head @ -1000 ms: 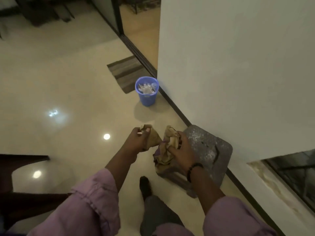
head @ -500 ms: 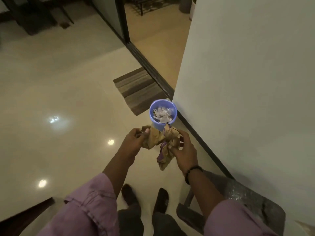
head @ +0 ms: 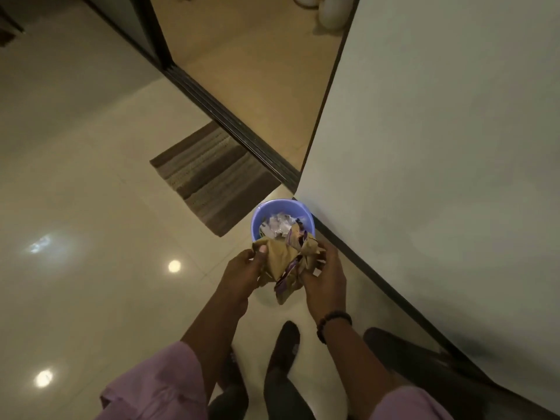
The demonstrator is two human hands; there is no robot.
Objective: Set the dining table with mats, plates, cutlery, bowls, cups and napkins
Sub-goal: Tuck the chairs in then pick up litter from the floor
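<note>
Brown crumpled paper [head: 283,262], with purple printed bits in it, is held in both hands just above and in front of the blue bin [head: 283,221]. Left hand [head: 242,272] has thumb and fingers pinched on the paper's left edge; right hand [head: 325,275] has fingers curled round the right side. Bin stands on the glossy floor [head: 91,207] against the wall [head: 439,147], already holding white scraps; a striped mat [head: 212,177] lies beside it by the doorway.

Task status: can't judge from this view. No dining table, mats, plates, cutlery, bowls, cups or napkins in sight. Looks like a waste-disposal side step, probably packaging. Paper not yet in the bin. Whole table setting is unverified from here.
</note>
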